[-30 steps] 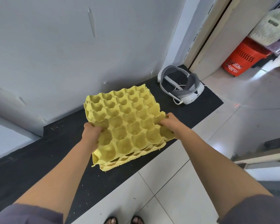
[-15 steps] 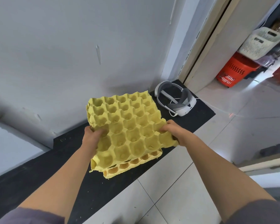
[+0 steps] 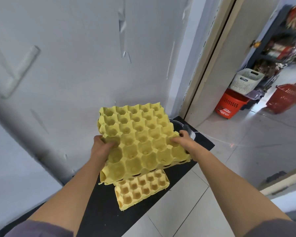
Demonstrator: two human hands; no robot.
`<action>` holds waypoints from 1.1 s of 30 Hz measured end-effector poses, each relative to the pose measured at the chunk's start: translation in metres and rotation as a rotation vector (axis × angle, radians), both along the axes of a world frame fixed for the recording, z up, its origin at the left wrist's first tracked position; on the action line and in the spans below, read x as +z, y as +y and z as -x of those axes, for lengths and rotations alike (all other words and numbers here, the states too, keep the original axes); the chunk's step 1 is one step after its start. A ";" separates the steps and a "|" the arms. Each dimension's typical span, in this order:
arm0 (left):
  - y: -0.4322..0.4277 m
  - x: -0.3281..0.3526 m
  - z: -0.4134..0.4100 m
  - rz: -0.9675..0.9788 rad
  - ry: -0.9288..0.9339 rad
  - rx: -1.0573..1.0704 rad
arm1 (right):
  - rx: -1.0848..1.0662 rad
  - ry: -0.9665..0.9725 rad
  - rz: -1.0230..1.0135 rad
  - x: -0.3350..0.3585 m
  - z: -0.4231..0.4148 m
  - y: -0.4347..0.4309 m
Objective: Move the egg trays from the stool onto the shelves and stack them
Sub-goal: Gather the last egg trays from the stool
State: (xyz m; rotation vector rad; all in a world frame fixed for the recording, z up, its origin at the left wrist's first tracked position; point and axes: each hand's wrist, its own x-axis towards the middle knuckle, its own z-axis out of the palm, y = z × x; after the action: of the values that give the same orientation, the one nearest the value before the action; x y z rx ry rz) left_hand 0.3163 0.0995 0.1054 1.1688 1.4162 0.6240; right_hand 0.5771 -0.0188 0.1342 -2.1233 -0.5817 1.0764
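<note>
Between both hands: yellow egg tray [image 3: 140, 141], held above the black ledge [image 3: 101, 216].
Left hand [image 3: 102, 147] curled over the tray's left edge, right hand [image 3: 184, 142] gripping its right edge. Second egg tray [image 3: 142, 187] lies below the hands on the ledge, partly hidden under the held one.

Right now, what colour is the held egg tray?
The egg tray is yellow, best in head view.
</note>
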 end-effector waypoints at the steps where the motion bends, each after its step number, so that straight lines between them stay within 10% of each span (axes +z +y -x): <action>1: -0.003 0.011 0.003 -0.015 -0.007 -0.005 | -0.008 -0.012 -0.017 0.010 0.004 -0.004; 12: -0.081 0.107 0.047 -0.060 -0.193 -0.054 | 0.123 -0.242 -0.200 0.094 0.038 -0.076; 33: -0.284 0.198 0.252 -0.287 0.052 0.251 | 0.504 -0.506 -0.451 0.164 0.222 -0.205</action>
State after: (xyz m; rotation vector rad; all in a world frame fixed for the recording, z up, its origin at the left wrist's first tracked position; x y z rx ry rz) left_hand 0.0646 -0.1847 0.3029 1.2455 1.5675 1.0056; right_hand 0.3546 -0.2238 0.2987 -1.8726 -1.5072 0.5511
